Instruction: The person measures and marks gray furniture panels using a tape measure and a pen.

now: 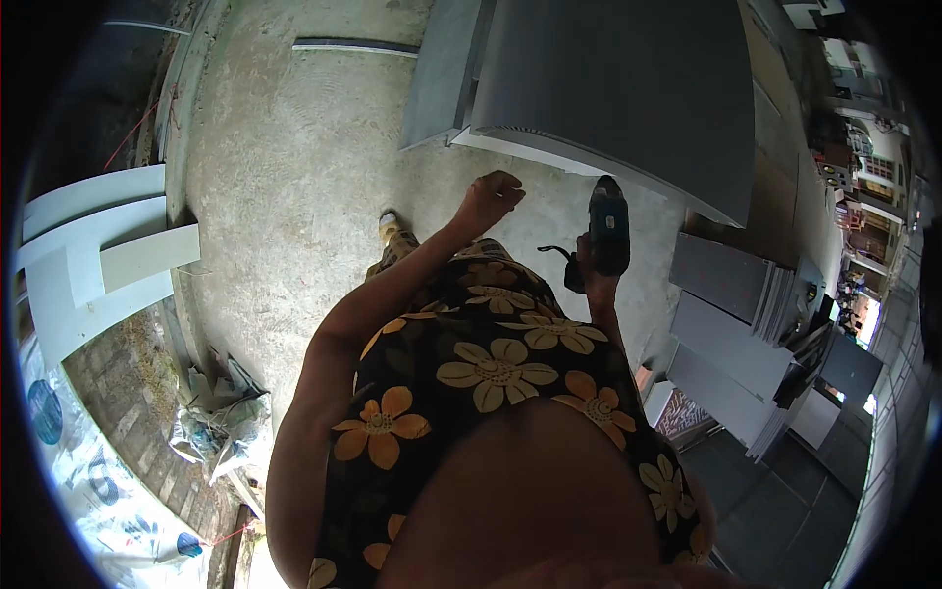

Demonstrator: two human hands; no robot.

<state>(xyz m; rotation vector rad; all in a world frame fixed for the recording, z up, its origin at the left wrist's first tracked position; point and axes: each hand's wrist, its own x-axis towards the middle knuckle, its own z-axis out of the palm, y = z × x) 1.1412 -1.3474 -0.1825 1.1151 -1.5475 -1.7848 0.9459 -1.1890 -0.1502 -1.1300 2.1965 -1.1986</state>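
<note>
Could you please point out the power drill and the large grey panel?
Power drill point(610, 234): head view, on its body.
Large grey panel point(618, 98): head view, on its broad upper face.

drill point(610, 231) in right hand point(590, 276) | cabinet point(608, 88) ahead | boards point(728, 339) right

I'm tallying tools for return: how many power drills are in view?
1: the power drill in the person's right hand. Others could be hidden behind the stacked grey panels.
</note>
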